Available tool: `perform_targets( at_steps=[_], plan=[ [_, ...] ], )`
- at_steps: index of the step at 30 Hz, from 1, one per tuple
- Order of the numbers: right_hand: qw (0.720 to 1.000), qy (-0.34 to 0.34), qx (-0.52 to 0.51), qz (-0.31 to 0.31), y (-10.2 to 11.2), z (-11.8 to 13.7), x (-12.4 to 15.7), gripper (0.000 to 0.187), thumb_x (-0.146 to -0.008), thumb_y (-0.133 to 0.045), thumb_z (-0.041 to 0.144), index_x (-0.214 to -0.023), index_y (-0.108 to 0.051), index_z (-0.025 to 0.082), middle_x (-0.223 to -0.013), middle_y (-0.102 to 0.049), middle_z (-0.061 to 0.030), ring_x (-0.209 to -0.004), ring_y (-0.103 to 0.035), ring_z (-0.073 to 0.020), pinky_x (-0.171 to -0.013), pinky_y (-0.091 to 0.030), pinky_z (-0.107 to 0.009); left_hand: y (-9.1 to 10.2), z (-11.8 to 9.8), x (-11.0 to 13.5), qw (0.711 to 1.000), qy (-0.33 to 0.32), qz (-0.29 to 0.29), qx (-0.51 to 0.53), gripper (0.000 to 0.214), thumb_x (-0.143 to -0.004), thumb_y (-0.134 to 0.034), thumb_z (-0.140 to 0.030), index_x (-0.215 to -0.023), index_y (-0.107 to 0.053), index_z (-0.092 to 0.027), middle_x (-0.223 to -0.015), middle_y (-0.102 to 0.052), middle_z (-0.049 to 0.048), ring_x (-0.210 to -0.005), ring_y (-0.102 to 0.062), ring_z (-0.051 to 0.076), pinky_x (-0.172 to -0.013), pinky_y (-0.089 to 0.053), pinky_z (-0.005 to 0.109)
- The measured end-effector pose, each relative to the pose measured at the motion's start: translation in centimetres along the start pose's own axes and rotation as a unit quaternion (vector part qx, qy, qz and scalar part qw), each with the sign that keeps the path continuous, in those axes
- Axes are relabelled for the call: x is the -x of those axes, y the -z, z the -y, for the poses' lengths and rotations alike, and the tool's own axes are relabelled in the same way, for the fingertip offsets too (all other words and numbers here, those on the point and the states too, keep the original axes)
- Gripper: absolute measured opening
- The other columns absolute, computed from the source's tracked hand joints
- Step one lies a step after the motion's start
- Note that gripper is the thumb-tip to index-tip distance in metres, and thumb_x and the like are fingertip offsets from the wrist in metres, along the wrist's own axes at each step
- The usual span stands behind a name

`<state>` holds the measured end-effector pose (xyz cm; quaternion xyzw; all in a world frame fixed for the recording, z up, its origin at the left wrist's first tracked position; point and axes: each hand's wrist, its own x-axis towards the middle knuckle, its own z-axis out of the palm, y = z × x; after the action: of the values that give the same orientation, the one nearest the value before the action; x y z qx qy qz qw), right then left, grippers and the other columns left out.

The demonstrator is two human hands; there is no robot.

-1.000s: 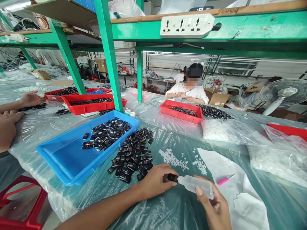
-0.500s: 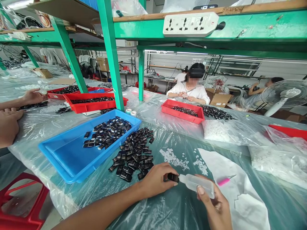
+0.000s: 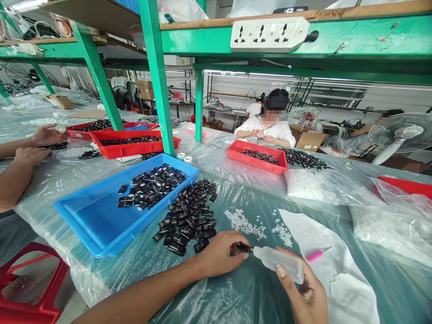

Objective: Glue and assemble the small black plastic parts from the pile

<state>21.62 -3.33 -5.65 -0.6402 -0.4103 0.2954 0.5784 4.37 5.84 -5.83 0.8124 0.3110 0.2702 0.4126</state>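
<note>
My left hand [image 3: 221, 256] pinches a small black part [image 3: 243, 248] just above the plastic-covered table. My right hand [image 3: 305, 292] is wrapped round a small translucent squeeze bottle [image 3: 280, 262], whose nozzle touches the black part. A heap of the same glossy black parts [image 3: 189, 216] lies on the table just beyond my left hand. More of them sit in the blue tray [image 3: 91, 220] at the left. Small white pieces [image 3: 245, 223] are scattered ahead of my hands.
A pink-handled tool [image 3: 314, 255] lies on white paper at the right. Bags of white parts [image 3: 303, 184] sit further back. Red trays [image 3: 256, 157] hold black parts. A co-worker's hands [image 3: 32, 144] rest at the left; another person sits across. Green posts [image 3: 160, 76] rise from the table.
The black part in my left hand has turned, showing a thinner edge. The co-worker's nearer hand at the left has stretched forward onto the table.
</note>
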Motion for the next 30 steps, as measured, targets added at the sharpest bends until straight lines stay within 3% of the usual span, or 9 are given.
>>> perform_targets(
  at_steps=[13,22,25,30],
  plan=[
    [1.0,-0.014,-0.003,-0.007,0.23,0.34,-0.28,0.049,-0.068,-0.065,0.056,-0.1,-0.061,0.019,-0.101,-0.065,-0.0044,-0.096,-0.058,-0.0237,-0.08,-0.045,-0.025,0.04,-0.19,0.05,0.998,0.033,0.02,0.052,0.022,-0.084,-0.057,-0.03,-0.103,-0.064,-0.02,-0.101,-0.066,0.0041,-0.081,-0.061,0.016,-0.064,-0.045,0.022],
    [0.998,-0.047,-0.031,0.012,0.35,0.13,-0.71,0.049,-0.067,-0.065,0.057,-0.099,-0.064,0.019,-0.073,-0.061,-0.0016,-0.079,-0.06,-0.0206,-0.067,-0.049,-0.023,0.08,-0.29,-0.17,0.999,0.031,0.007,0.04,0.023,-0.08,-0.063,-0.028,-0.102,-0.065,-0.021,-0.097,-0.066,0.0024,-0.076,-0.061,0.014,-0.061,-0.043,0.02],
    [0.998,-0.055,-0.029,0.006,0.27,0.2,-0.62,0.049,-0.066,-0.066,0.057,-0.099,-0.064,0.02,-0.077,-0.063,-0.0019,-0.079,-0.061,-0.0204,-0.067,-0.049,-0.022,0.21,-0.38,-0.16,0.999,0.03,0.008,0.033,0.024,-0.08,-0.064,-0.028,-0.103,-0.066,-0.021,-0.097,-0.066,0.0032,-0.077,-0.06,0.015,-0.061,-0.044,0.02],
    [1.0,-0.027,0.002,0.003,0.22,0.31,-0.4,0.053,-0.068,-0.065,0.057,-0.103,-0.063,0.018,-0.099,-0.067,-0.0066,-0.092,-0.061,-0.0245,-0.076,-0.049,-0.026,0.27,-0.41,-0.09,0.999,0.026,0.014,0.02,0.026,-0.08,-0.063,-0.028,-0.106,-0.066,-0.021,-0.098,-0.065,0.0037,-0.077,-0.06,0.015,-0.061,-0.044,0.02]
  ],
)
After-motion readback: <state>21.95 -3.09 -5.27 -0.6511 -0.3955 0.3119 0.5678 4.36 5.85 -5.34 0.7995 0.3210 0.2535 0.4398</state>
